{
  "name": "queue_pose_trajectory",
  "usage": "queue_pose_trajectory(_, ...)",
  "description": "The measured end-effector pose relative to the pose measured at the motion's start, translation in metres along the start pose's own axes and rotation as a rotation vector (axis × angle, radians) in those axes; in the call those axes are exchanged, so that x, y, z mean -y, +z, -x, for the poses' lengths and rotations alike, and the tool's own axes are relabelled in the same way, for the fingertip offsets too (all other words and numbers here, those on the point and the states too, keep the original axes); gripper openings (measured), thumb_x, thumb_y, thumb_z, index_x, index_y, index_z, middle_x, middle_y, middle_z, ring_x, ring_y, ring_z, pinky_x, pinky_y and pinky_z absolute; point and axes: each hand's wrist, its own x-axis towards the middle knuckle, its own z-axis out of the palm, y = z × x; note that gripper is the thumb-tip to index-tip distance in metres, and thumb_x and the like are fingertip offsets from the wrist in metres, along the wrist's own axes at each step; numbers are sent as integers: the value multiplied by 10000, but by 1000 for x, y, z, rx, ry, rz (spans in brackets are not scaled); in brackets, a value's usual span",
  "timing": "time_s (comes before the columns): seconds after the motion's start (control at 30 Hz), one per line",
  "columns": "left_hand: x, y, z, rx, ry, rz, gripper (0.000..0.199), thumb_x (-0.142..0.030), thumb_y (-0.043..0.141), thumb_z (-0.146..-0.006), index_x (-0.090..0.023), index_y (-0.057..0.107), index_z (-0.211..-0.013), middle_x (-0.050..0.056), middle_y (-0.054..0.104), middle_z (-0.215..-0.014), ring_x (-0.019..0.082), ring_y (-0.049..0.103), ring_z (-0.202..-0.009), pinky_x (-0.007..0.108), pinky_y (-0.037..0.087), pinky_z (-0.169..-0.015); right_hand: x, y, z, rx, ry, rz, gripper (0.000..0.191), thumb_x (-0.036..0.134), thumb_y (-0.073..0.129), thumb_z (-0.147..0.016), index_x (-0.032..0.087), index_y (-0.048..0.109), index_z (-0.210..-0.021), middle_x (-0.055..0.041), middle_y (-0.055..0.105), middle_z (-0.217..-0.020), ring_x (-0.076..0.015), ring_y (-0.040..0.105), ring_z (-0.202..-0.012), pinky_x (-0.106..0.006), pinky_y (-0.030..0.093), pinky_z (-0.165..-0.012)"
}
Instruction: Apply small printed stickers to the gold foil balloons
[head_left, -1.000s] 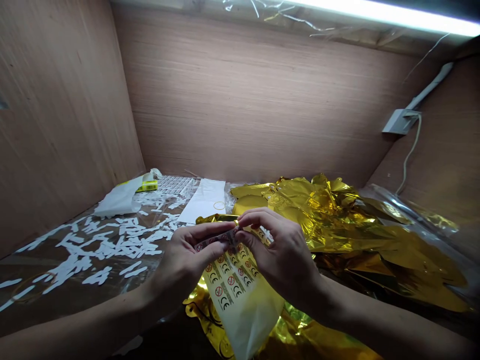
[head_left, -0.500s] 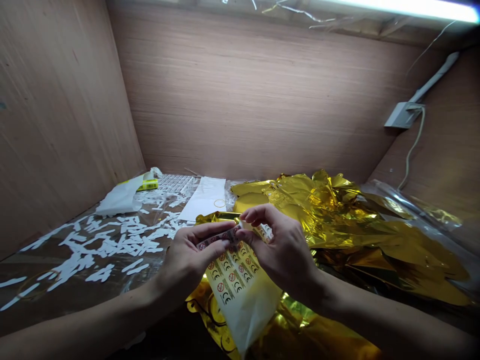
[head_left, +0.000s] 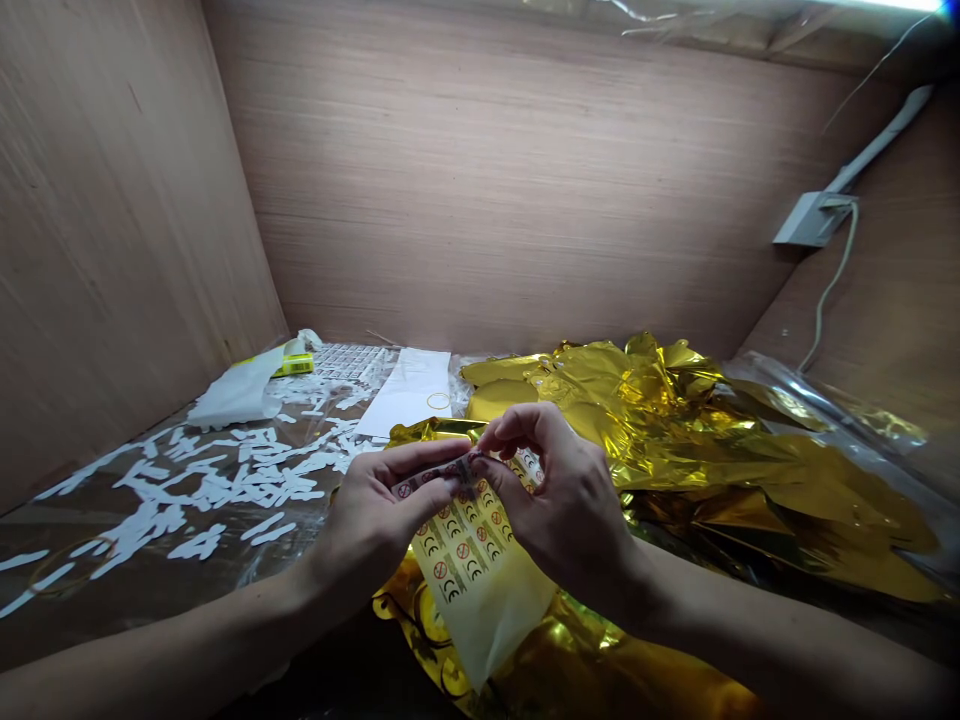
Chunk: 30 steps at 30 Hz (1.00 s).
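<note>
Two hands hold one sticker sheet. The left hand has its thumb and fingers squeezed together on the sheet's top left part. The right hand pinches the sheet's top edge, thumb and pointing finger close together, just beside the left fingertips. Most of the sheet hangs below both pinches, between the wrists. It has rows of little black and red marks, and its bottom end is plain and pointy. Some shiny gold foil lies under the sheet. A big gold heap sits behind the sheet and to its right. White paper with a thin rubber band lies behind the sheet. Lots of white bits are spread out left of the sheet.
</note>
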Motion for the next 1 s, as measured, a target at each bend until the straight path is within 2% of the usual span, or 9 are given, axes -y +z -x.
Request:
queue_pose_trajectory(0.23,1,0,1,-6,-9,8,317,-226,833,-793,-156,803,-1101,128,803,-1056,264,763,-1007,358,619,-932,-3,2,1,1,-6,28,113,157,629,-912,204,560,-988,-33,700,-890,-160,672,-775,-349,568,-713)
queue_pose_trajectory(0.37,0,1,0,-15,-17,32,352,-236,856,-764,-138,800,-1098,143,802,-1044,290,761,-1015,405,611,-957,-7,-3,-2,45,-21,14,140,166,660,-904,214,559,-988,-15,699,-914,-156,662,-797,-349,555,-751)
queue_pose_trajectory(0.53,-2,-1,-2,-29,-16,20,355,-264,871,-751,-148,804,-1079,138,805,-1026,287,764,-994,387,619,-917,-12,-18,-14,91,-130,81,218,230,723,-871,218,585,-1039,-31,717,-1012,-183,684,-915,-335,548,-791)
queue_pose_trajectory(0.67,-5,-2,-3,-99,4,18,338,-247,874,-721,-157,808,-1039,118,811,-990,262,771,-905,342,637,-815,-18,-29,-26,198,-266,196,419,355,791,-817,199,591,-1151,-99,718,-1176,-274,646,-1155,-459,488,-999)
queue_pose_trajectory(0.73,-7,-2,-3,-133,12,-3,353,-249,873,-716,-152,802,-1048,114,813,-962,254,772,-863,338,643,-779,-22,-32,-29,237,-285,240,336,337,757,-851,197,622,-1125,-83,743,-1112,-264,671,-1098,-462,486,-987)
queue_pose_trajectory(0.83,-9,-2,-4,-138,25,-60,405,-285,909,-691,-152,794,-1056,105,814,-892,245,776,-789,321,650,-718,-23,-34,-31,244,-242,220,131,255,679,-913,204,661,-1033,-32,762,-946,-185,706,-861,-345,533,-799)
queue_pose_trajectory(1.0,-13,-1,-3,-140,40,-135,428,-260,951,-649,-175,793,-1037,80,811,-811,230,776,-704,280,656,-648,-24,-35,-32,355,-142,16,66,220,690,-913,210,705,-977,27,738,-813,-106,642,-658,-259,498,-644)
